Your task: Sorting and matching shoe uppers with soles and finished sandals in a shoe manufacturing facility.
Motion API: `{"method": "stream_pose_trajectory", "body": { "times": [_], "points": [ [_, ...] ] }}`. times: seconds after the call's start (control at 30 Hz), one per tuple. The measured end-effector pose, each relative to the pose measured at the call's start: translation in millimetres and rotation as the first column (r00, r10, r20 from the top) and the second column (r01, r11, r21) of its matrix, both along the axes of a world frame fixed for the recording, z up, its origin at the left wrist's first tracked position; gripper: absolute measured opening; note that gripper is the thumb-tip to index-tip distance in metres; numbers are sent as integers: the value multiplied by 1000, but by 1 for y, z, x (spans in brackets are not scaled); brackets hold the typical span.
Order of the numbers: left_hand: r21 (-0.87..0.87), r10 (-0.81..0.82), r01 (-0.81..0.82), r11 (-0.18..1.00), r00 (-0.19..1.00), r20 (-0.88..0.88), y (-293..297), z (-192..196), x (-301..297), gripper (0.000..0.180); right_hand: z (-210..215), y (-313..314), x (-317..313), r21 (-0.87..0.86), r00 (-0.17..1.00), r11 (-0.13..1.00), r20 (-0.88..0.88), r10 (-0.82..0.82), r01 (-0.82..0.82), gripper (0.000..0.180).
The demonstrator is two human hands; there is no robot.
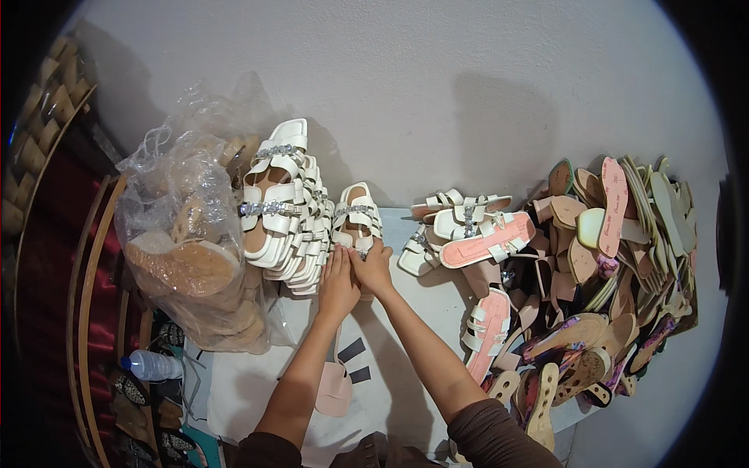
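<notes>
White strappy sandals (358, 206) with a jewelled band and brown insole stand in the middle, against the wall. Both my hands are at the near end of these. My left hand (337, 282) is closed on the left edge, and my right hand (374, 269) grips the right edge, its thumb near the left fingers. How many sandals lie under my hands I cannot tell. Close to the left leans a tall stack of matching white sandals (287, 210). Below my wrists lies a pale pink sole (335, 390) beside several dark strips (356, 361).
A clear plastic bag (183, 257) of shoe forms stands left, near a water bottle (154, 365). Right of centre lie white sandals with pink insoles (488, 239). A large heap of soles (624, 242) and sandals fills the right. Behind rises a pale wall (374, 86).
</notes>
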State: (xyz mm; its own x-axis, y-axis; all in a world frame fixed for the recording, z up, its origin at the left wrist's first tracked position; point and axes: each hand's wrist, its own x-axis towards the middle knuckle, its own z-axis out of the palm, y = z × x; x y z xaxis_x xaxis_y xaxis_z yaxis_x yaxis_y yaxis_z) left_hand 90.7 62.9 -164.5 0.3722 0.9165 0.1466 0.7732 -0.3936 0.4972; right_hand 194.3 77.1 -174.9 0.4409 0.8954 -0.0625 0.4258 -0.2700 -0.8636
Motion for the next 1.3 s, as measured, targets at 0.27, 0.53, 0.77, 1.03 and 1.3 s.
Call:
{"method": "stream_pose_trajectory", "body": {
  "times": [0.27,0.53,0.77,1.03,1.3],
  "points": [
    [286,23,-34,958,999,41,-1,37,32,59,56,-4,116,191,743,980,663,-89,-53,61],
    [274,-186,121,954,957,224,-12,45,82,44,50,-16,168,-289,448,956,863,236,55,45],
    [70,-210,198,978,931,300,-34,34,83,37,45,-44,179,-117,359,991,924,134,-69,26],
    [-59,-123,173,983,866,484,-65,29,54,28,81,-100,155,34,570,925,796,204,-378,14],
    [-156,-97,215,964,832,547,-109,18,38,34,81,-157,138,238,678,807,691,251,-541,13]
  ]
}}
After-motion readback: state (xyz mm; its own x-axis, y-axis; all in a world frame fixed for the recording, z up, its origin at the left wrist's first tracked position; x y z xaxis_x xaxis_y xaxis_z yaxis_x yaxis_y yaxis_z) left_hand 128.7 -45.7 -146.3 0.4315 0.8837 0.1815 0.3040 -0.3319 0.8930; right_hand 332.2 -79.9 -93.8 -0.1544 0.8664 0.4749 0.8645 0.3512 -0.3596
